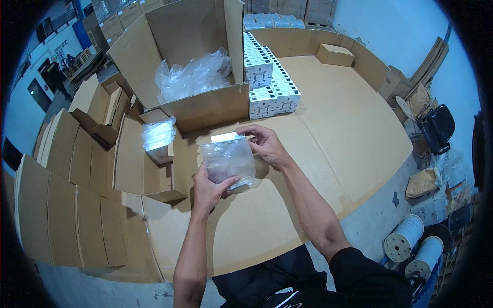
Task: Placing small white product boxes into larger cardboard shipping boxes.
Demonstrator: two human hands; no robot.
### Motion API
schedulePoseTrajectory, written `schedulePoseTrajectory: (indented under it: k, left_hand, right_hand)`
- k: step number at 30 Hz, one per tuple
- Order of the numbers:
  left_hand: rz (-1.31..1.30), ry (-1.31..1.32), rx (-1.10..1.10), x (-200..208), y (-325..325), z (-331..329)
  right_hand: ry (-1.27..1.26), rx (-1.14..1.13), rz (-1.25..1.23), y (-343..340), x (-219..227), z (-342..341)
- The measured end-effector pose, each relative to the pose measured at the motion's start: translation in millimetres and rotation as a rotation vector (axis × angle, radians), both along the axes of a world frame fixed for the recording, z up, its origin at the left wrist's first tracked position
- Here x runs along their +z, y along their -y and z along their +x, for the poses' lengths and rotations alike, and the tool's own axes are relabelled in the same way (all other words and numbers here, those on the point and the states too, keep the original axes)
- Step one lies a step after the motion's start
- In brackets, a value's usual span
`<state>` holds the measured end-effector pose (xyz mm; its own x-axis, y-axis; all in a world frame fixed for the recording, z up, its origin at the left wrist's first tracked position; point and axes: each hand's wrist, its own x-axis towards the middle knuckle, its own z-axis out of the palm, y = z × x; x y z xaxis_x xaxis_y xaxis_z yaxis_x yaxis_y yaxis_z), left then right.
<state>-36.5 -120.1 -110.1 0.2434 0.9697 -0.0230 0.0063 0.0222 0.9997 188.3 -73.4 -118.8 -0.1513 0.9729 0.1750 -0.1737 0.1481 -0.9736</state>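
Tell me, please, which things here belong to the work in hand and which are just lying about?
In hand:
left hand
right hand
clear plastic bag around a white box
stacked white printed boxes

Lying about:
white cable spools
black chair

Both bare forearms enter from lower edge, reaching forward and converging. Left hand (209, 189): palm turned up-forward, fingers curled, thumb pressed across near lower corner of held item, grip closed. Right hand (265, 145): farther forward, wrist bent inward to person's left, fingers hooked over far upper edge, pinching shut. Right elbow bent at short black sleeve. Hands close together, not touching each other.
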Motion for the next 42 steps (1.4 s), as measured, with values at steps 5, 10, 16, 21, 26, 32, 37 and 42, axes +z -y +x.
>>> schedulePoseTrajectory:
  k: [5,10,16,21,26,32,37,42]
  left_hand:
    - [0.079,-0.043,-0.017,-4,-3,-3]
    - [0.133,-0.094,-0.020,-12,-6,-5]
    - [0.087,-0.128,-0.027,0,-3,-5]
    - [0.082,-0.171,-0.023,2,-3,-6]
    - [0.144,-0.190,-0.005,-5,-6,-7]
    - [0.168,-0.235,0.030,-6,-7,-8]
    - [0.264,-0.300,0.035,-17,-12,-11]
    - [0.178,-0.316,0.018,-14,-11,-10]
  right_hand:
    - [0.095,-0.122,0.054,-5,-5,-7]
    - [-0.145,-0.304,0.160,-11,-6,-2]
    - [-0.531,-0.311,0.097,-2,1,-4]
    - [-0.560,-0.288,0.065,2,5,-7]
    - [-0.440,-0.263,0.099,0,0,-4]
    - [-0.327,-0.281,0.163,-1,-2,-3]
    - [-0.290,-0.238,0.166,-2,-6,0]
    - [-0.250,-0.214,0.187,-2,-11,2]
